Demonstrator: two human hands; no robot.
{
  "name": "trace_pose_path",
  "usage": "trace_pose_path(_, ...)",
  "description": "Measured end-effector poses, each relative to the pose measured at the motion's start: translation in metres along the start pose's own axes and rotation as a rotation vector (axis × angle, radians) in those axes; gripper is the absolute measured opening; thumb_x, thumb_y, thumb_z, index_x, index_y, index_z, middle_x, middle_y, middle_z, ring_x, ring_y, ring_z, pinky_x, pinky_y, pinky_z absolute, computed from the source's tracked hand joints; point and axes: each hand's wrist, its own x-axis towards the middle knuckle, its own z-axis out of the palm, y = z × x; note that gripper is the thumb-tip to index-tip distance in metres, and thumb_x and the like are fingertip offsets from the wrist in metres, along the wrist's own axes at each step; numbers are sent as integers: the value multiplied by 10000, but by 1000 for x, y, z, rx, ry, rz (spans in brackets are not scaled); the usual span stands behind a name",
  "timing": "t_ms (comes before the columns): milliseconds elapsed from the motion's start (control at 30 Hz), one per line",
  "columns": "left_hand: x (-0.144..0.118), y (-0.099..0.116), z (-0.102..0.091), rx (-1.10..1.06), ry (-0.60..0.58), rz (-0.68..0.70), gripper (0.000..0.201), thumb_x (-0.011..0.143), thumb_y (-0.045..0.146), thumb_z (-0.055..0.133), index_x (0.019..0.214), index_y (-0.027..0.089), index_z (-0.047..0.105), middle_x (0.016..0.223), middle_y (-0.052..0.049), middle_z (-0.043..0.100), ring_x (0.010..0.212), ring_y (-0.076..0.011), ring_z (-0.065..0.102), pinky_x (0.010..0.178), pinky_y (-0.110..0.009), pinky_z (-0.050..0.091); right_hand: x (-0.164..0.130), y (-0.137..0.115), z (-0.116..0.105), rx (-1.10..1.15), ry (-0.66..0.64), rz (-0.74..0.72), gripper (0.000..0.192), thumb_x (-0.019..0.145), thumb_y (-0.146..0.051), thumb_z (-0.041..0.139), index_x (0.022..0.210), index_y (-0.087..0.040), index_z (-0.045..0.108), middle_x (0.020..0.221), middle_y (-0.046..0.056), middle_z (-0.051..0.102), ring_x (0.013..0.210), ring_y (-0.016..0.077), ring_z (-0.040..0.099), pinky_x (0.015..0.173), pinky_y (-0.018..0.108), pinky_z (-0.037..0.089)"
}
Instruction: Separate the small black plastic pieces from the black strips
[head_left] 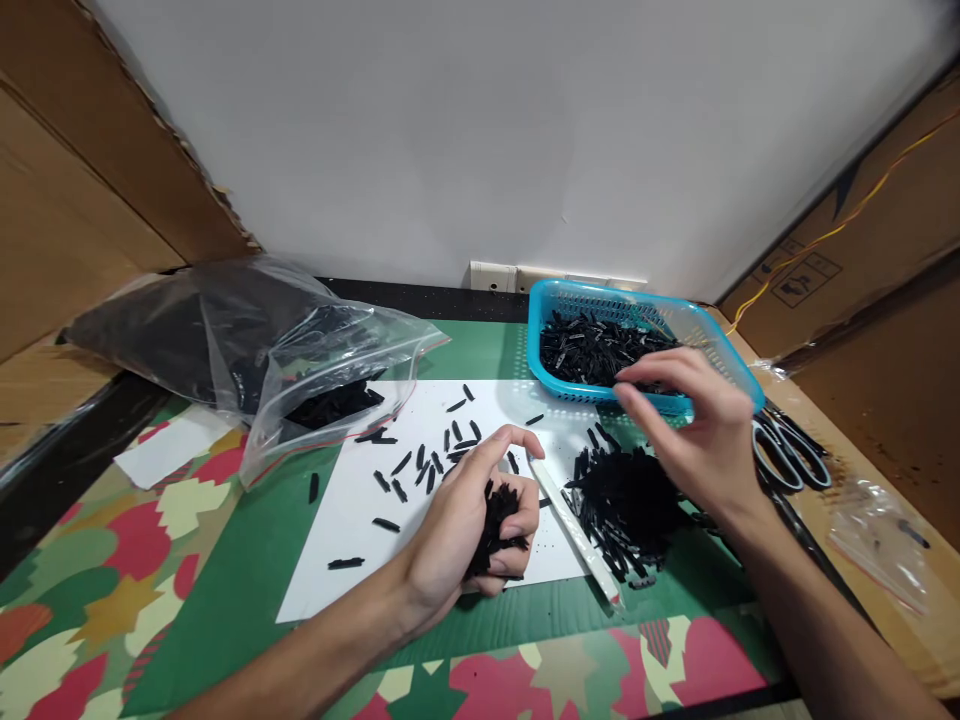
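Observation:
My left hand [469, 515] rests on a white sheet [352, 530] and is closed around a bunch of small black plastic pieces [499, 525]. My right hand [694, 430] hovers with fingers spread above a pile of the same black pieces [622, 500], just in front of a blue basket [544, 300] that holds more of them. Its fingers grip nothing that I can see. Several loose black pieces [424, 465] lie scattered on the sheet. A thin white stick [577, 530] lies between my hands.
A clear plastic bag [300, 350] with black pieces lies open at the left, on a green patterned mat [225, 590]. Scissors [795, 455] and a small clear bag [877, 535] lie at the right. Cardboard walls stand on both sides, a white wall behind.

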Motion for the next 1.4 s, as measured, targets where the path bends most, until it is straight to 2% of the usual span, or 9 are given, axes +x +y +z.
trace_pose_path(100, 2, -3, 1, 10, 31, 13, 383, 1006, 690, 419, 1116, 335, 509, 567, 94, 404, 388, -77, 266, 365, -118, 167, -13, -40, 17, 283, -217, -57, 26, 966, -220, 737, 983, -238, 729, 934, 58, 733, 888, 241, 663, 779, 400, 504)
trace_pose_path(200, 4, -8, 0, 46, 85, 97, 424, 998, 695, 440, 1191, 328, 530, 591, 78, 470, 381, -85, 307, 354, -134, 213, -24, -64, 30, 371, -372, -107, 105, 936, -271, 794, 965, -221, 706, 857, 36, 721, 819, 224, 620, 768, 402, 465)
trace_pose_path(333, 3, -12, 0, 183, 146, 217, 433, 1001, 671, 485, 1214, 303, 568, 624, 56, 515, 441, -111, 402, 373, -158, 321, -29, -64, 35, 424, -487, -48, 155, 944, -313, 793, 931, -216, 673, 873, 26, 712, 823, 208, 586, 772, 376, 456)
trace_pose_path(467, 2, -14, 1, 182, 79, 140, 472, 1003, 727, 417, 1212, 321, 533, 631, 70, 460, 422, -99, 385, 375, -149, 257, -24, -54, 30, 489, -606, -16, 108, 982, -269, 756, 913, -214, 694, 922, 21, 726, 880, 196, 614, 804, 346, 476)
trace_pose_path(567, 2, -15, 1, 186, 68, 82, 538, 981, 785, 379, 1232, 331, 520, 589, 82, 417, 405, -103, 375, 376, -140, 225, -23, -52, 29, 534, -614, 9, 102, 985, -249, 749, 900, -215, 705, 909, 17, 730, 886, 194, 625, 828, 344, 492)
trace_pose_path(833, 6, -17, 0, 118, 133, 12, 678, 928, 857, 382, 1275, 298, 550, 551, 65, 501, 390, -117, 409, 343, -144, 248, -26, -57, 28, 560, -579, 25, 92, 915, -179, 809, 905, -206, 722, 853, 6, 731, 850, 189, 637, 834, 350, 492)
trace_pose_path(1000, 8, -17, 0, 88, 156, 33, 598, 952, 809, 412, 1220, 296, 563, 516, 82, 470, 365, -103, 335, 326, -138, 222, -31, -60, 33, 554, -507, -116, 91, 941, -168, 788, 1025, -175, 753, 935, 46, 727, 903, 190, 642, 855, 340, 491)
trace_pose_path(1200, 7, -15, 1, -20, 156, 3, 527, 934, 804, 463, 1104, 309, 532, 491, 101, 410, 381, -79, 253, 345, -112, 164, -35, -60, 42, 538, -438, -202, 78, 992, -92, 682, 971, -156, 721, 960, 68, 691, 915, 189, 610, 836, 315, 493)
trace_pose_path(1400, 3, -6, -3, -93, 50, -15, 447, 940, 728, 552, 948, 287, 480, 563, 103, 392, 400, -52, 248, 368, -103, 125, -27, -49, 35, 570, -371, 11, 65, 1000, -154, 710, 949, -191, 696, 937, 26, 678, 888, 162, 620, 807, 288, 486)
